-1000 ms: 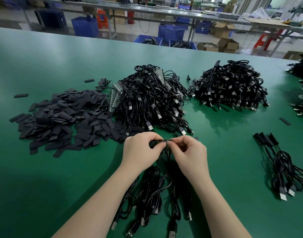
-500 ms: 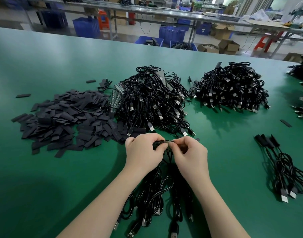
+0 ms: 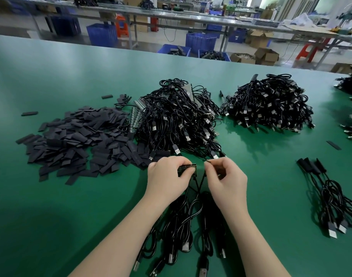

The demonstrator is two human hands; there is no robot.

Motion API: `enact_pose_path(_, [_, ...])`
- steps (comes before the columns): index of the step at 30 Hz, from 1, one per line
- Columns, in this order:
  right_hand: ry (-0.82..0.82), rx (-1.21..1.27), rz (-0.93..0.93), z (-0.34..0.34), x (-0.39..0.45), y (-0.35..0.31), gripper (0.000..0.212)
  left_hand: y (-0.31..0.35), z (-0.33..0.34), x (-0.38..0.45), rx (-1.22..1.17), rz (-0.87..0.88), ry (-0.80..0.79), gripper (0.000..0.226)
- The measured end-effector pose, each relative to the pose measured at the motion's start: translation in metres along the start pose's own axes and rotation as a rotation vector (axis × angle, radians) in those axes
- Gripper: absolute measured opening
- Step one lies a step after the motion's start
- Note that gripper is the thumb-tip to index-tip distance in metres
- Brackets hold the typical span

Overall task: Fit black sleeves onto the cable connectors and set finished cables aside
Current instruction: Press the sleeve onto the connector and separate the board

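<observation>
Cable connectors, head view: my left hand (image 3: 167,177) keeps its grip pinched on a strip of small boards (image 3: 187,168), my right hand (image 3: 226,179) pinches one piece just beside it, their leads trailing down to loose cables (image 3: 183,226) near me on the green surface (image 3: 51,216). Done, by my reckoning: a small bunch of sleeved cables (image 3: 329,196) set well apart at right; left: the loose sleeves (image 3: 77,144) and two large cable heaps (image 3: 181,120) (image 3: 271,106). Hard to make out: what exactly my right fingertips hold, and whether the far heaps are sleeved.
</observation>
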State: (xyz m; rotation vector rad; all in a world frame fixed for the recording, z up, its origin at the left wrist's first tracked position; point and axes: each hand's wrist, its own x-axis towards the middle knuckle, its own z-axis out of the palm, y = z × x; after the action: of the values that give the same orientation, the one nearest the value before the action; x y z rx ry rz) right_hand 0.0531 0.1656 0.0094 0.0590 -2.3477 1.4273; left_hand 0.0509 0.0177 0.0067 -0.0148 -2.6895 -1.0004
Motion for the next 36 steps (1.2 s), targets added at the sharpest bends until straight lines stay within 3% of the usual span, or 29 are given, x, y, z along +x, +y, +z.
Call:
enact_pose_path(4, [0.219,0.118,0.062,-0.007,0.003,-0.003,0.018,-0.003,0.003,0.0,0.061,0.012,-0.05,0.02])
enact_pose_path(8, [0.372,0.448,-0.024,-0.019,0.002,-0.022,0.016,-0.007,0.004,-0.001,0.094,0.019,-0.071,0.031])
enact_pose_path(12, [0.41,0.558,-0.107,-0.028,0.009,-0.052,0.015,-0.002,-0.003,0.001,-0.073,-0.011,0.077,0.029])
enact_pose_path(15, [0.356,0.565,-0.193,-0.034,0.017,-0.077,0.014,0.002,-0.014,0.003,-0.26,0.021,0.275,0.033])
enact_pose_path(17, [0.225,0.515,-0.184,-0.032,0.023,-0.092,0.012,0.007,-0.021,0.002,-0.333,0.136,0.459,0.037])
enact_pose_path(19, [0.089,0.554,-0.096,-0.023,0.026,-0.104,0.01,0.011,-0.024,-0.001,-0.294,0.329,0.66,0.037])
enact_pose_path(22, [-0.038,0.882,0.177,-0.007,0.029,-0.113,0.01,0.019,-0.024,-0.007,-0.071,0.545,0.805,0.039])
enact_pose_path(24, [-0.097,1.051,0.371,0.0,0.031,-0.108,0.008,0.022,-0.02,-0.01,0.083,0.557,0.783,0.045])
enact_pose_path(26, [-0.138,1.007,0.469,0.005,0.029,-0.093,0.006,0.023,-0.017,-0.013,0.183,0.471,0.66,0.056])
enact_pose_path(29, [-0.181,0.643,0.508,0.011,0.02,-0.061,0.008,0.019,-0.011,-0.011,0.201,0.313,0.405,0.06])
enact_pose_path(33, [-0.224,0.182,0.394,0.007,0.011,-0.039,0.007,0.008,-0.007,-0.004,0.176,0.138,0.076,0.041])
enact_pose_path(36, [-0.321,-0.222,0.304,-0.001,0.004,-0.031,0.01,-0.001,-0.003,-0.002,0.218,0.087,0.033,0.031])
